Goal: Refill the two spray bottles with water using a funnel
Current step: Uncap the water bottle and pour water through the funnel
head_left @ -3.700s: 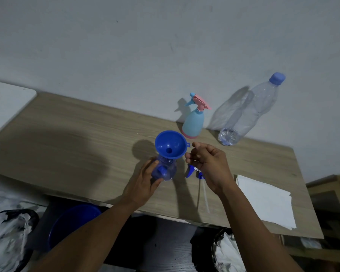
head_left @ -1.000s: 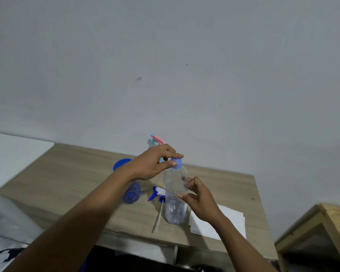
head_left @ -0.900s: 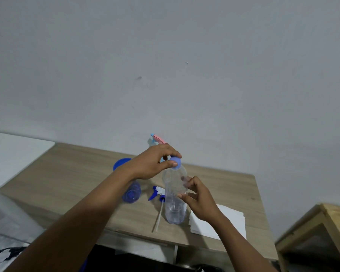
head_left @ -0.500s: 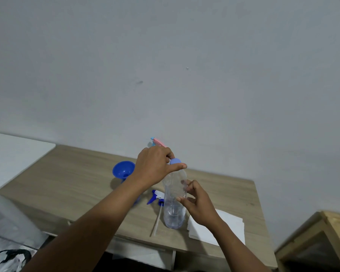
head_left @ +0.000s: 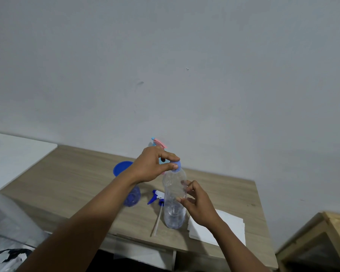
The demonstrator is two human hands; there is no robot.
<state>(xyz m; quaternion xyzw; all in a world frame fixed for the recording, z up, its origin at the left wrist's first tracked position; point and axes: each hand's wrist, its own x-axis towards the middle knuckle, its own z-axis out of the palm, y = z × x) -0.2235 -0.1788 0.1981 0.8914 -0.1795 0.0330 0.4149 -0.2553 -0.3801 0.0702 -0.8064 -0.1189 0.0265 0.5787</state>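
Note:
A clear plastic water bottle (head_left: pixel 173 201) stands upright near the table's front edge. My right hand (head_left: pixel 196 205) grips its body from the right side. My left hand (head_left: pixel 155 165) pinches its blue cap (head_left: pixel 176 166) from above. Behind my left forearm, a blue funnel (head_left: pixel 122 167) sits in a small blue spray bottle (head_left: pixel 133 197). That bottle's detached spray head with its dip tube (head_left: pixel 157 211) lies on the table beside the water bottle. The pink trigger of a second spray bottle (head_left: pixel 159 143) shows behind my left hand; its body is hidden.
A wooden table (head_left: pixel 71 183) stands against a grey wall. White paper sheets (head_left: pixel 230 228) lie at the front right. A white surface (head_left: pixel 12 152) adjoins the table on the left. A wooden cabinet (head_left: pixel 318 238) stands to the right.
The water bottle came from the wall to the table's front, held by both hands. Over the last second my left hand has shifted its grip around the cap; the bottle stays put.

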